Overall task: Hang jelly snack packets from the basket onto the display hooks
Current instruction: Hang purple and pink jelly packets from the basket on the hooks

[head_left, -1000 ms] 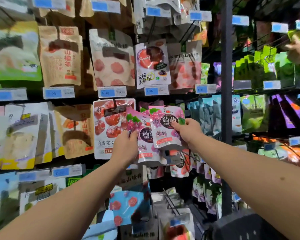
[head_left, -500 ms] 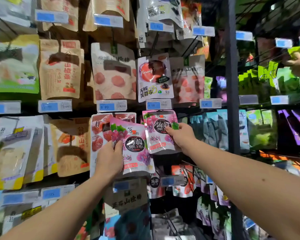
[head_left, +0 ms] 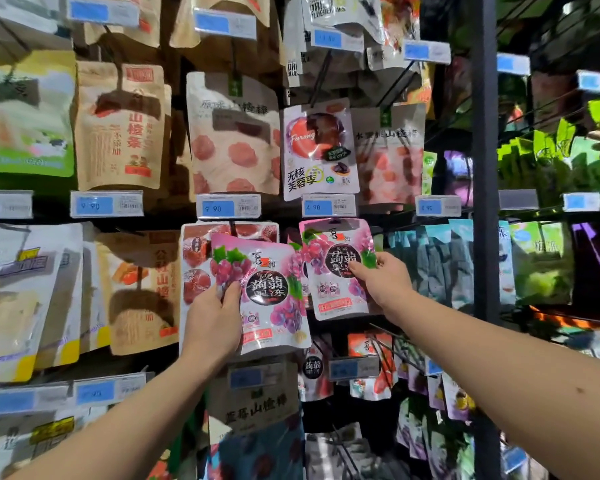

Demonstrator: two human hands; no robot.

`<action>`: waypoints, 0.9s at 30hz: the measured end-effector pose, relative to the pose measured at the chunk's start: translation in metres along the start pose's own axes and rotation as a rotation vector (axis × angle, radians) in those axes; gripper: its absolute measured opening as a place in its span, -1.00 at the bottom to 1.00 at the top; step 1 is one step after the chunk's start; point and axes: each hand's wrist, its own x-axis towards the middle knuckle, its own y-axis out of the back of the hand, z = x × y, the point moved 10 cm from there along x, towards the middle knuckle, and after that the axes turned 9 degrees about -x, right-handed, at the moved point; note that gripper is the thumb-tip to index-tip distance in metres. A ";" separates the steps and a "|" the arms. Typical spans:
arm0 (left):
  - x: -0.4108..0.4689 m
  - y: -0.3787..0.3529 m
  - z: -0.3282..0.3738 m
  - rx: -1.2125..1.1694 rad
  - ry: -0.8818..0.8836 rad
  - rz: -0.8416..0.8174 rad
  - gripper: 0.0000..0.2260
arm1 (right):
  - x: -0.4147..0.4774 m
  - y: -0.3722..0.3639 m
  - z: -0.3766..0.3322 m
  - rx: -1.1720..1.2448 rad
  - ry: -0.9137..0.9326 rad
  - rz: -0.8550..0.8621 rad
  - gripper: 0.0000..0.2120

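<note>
Under the blue-and-white 4.90 price tag, the right hand pinches a glossy pink grape-printed jelly packet where its hook is hidden from view, while the left hand grips a second pink packet just beside it, so a blind miss could let it fall.
</note>
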 end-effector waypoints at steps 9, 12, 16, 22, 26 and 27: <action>0.001 0.001 -0.002 -0.026 0.007 0.002 -0.57 | 0.003 0.000 0.000 0.057 -0.030 -0.025 -0.82; 0.000 0.001 0.000 -0.027 0.004 0.008 -0.57 | -0.004 -0.001 0.000 0.055 -0.031 -0.027 -0.86; 0.001 0.001 0.000 -0.025 -0.001 0.001 -0.57 | -0.006 -0.004 -0.001 0.058 -0.009 -0.011 -0.87; 0.000 -0.006 -0.004 -0.024 -0.004 -0.001 -0.60 | -0.005 -0.023 0.009 -0.153 0.124 -0.079 -0.78; 0.005 -0.011 -0.015 -0.040 -0.019 0.007 -0.58 | 0.006 -0.036 0.027 -0.161 0.184 -0.117 -0.43; 0.007 -0.013 -0.018 -0.045 -0.025 0.003 -0.57 | 0.009 -0.038 0.030 -0.149 0.202 -0.112 -0.21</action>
